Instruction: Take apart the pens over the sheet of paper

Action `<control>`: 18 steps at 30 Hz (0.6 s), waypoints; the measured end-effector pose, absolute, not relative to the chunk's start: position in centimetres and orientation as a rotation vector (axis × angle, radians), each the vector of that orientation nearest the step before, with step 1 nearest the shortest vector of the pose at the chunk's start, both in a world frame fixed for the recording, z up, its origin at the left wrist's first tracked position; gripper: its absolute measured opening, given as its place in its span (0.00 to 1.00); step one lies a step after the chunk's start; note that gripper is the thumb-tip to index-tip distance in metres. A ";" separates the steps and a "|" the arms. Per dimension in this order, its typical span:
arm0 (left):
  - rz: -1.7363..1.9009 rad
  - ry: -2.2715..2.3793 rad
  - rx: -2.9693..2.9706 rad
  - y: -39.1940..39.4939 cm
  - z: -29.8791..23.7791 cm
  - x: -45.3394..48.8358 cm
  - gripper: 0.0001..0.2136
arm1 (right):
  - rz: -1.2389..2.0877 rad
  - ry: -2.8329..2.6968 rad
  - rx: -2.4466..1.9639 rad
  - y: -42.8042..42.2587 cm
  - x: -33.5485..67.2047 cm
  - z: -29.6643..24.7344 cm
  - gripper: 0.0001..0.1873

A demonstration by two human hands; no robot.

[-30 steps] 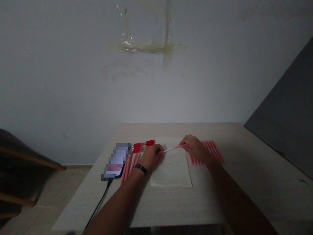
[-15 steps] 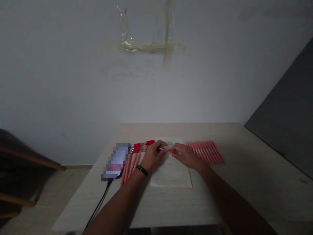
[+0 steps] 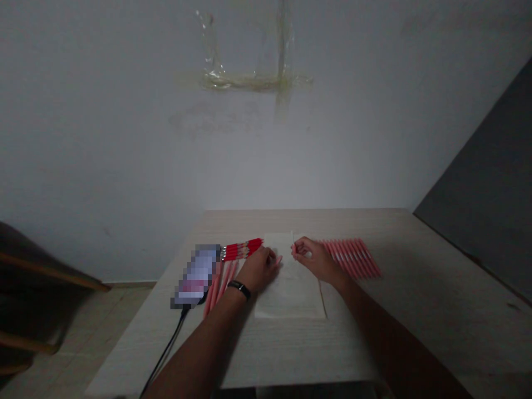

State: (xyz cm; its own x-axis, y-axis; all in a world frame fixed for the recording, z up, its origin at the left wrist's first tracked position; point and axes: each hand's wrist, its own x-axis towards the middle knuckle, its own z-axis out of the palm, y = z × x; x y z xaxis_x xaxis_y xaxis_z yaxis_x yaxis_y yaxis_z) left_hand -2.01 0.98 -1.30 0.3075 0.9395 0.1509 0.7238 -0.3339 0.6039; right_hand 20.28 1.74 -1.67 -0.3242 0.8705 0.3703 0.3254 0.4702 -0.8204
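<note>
Your left grip is curled closed, palm down, over the top edge of a paper sheet, and a short pink tube pokes out past its fingertips; most of the tube is hidden, so you can't see how much of it is held. Your right grip is pinched almost shut, with a thin pale rod standing nearly upright from its fingertips. The tube and rod are near each other but apart, with a narrow gap between your hands above the sheet. Just beyond your left hand, red-ended pens lie side by side on the counter, and more pink tubes lie below them, beside a pixelated phone with a black cable. A neat row of pink tubes lies just beyond your right hand. A black wristband circles your left wrist.
</note>
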 end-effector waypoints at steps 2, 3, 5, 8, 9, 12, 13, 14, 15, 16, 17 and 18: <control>0.642 1.478 2.182 0.9 -1.3 -1.9 0.07 | 0.784 -1.884 -1.011 1.7 20.4 -1.4 0.05; 0.633 1.466 2.186 0.9 -1.3 -1.9 0.06 | 0.768 -1.899 -1.014 1.7 20.6 -1.3 0.05; 0.629 1.433 2.176 0.9 -1.2 -1.7 0.03 | 0.728 -1.940 -1.029 1.8 20.9 -1.3 0.05; 0.655 1.401 2.143 0.9 -1.2 -1.7 0.06 | 0.656 -1.988 -1.077 2.1 21.5 -1.4 0.06; 0.668 1.401 2.148 0.9 -1.2 -1.7 0.08 | 0.638 -1.994 -1.095 2.2 21.7 -1.4 0.07; 0.673 1.383 2.211 0.7 -1.4 -1.8 0.11 | 0.600 -2.013 -1.139 2.2 22.2 -1.4 0.07; 0.670 1.371 2.232 0.7 -1.4 -1.8 0.12 | 0.587 -2.026 -1.147 2.2 22.3 -1.3 0.08; 0.672 1.362 2.241 0.7 -1.3 -1.8 0.13 | 0.571 -2.041 -1.147 2.2 22.5 -1.1 0.08; 0.678 1.357 2.236 0.7 -1.3 -1.8 0.13 | 0.556 -2.056 -1.145 2.1 22.6 -1.0 0.08; 0.692 1.358 2.217 0.7 -1.1 -1.8 0.12 | 0.541 -2.068 -1.138 2.1 22.7 -0.8 0.08; 0.715 1.361 2.191 0.7 -1.0 -1.8 0.12 | 0.528 -2.081 -1.131 2.1 22.9 -0.7 0.08; 0.745 1.362 2.162 0.8 -0.8 -1.8 0.11 | 0.514 -2.095 -1.123 2.1 23.1 -0.6 0.08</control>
State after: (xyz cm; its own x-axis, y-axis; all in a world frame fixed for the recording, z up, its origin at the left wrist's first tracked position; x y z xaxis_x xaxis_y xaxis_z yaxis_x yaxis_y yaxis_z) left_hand -1.82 0.81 -0.85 0.3580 0.9136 0.1929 0.6553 -0.3930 0.6451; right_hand 23.07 2.11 -0.58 -0.3838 0.8374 0.3892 0.5620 0.5462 -0.6211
